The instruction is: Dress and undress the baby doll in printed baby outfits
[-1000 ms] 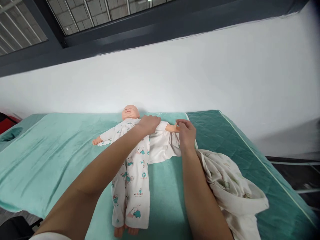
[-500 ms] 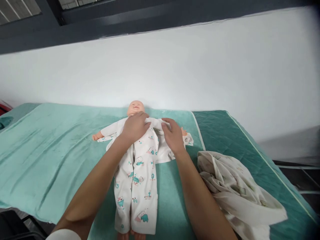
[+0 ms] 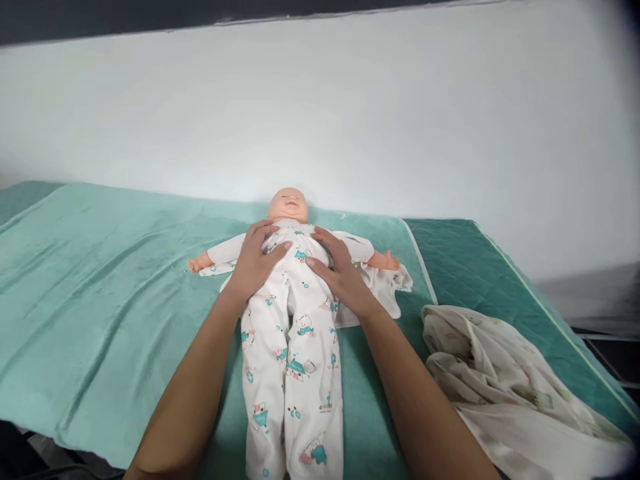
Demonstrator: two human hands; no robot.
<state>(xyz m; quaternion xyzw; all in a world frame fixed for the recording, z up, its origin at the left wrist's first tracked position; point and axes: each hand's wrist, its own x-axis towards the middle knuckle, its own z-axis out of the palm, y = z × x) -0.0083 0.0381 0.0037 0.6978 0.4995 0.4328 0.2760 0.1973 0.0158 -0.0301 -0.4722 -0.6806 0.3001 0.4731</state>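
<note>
A baby doll [image 3: 287, 203] lies on its back on a teal mat [image 3: 100, 280], head toward the white wall, arms spread. It wears a white romper [image 3: 295, 353] printed with small teal animals. My left hand [image 3: 256, 261] rests flat on the left side of the doll's chest, fingers stretched out. My right hand [image 3: 337, 270] lies flat on the right side of the chest, fingers together and extended. Neither hand holds anything. A loose white flap of the garment [image 3: 385, 290] spreads under the doll's right-side arm.
A crumpled cream cloth [image 3: 500, 380] with a faint print lies on the darker quilted green mattress [image 3: 460, 260] to the right. A white wall [image 3: 350, 107] rises directly behind the doll's head. The mat's near edge drops off at lower left.
My right hand left the doll's outstretched hand and came onto its chest. My left hand slid from the shoulder to the chest. The view tilted down and shifted, hiding the window.
</note>
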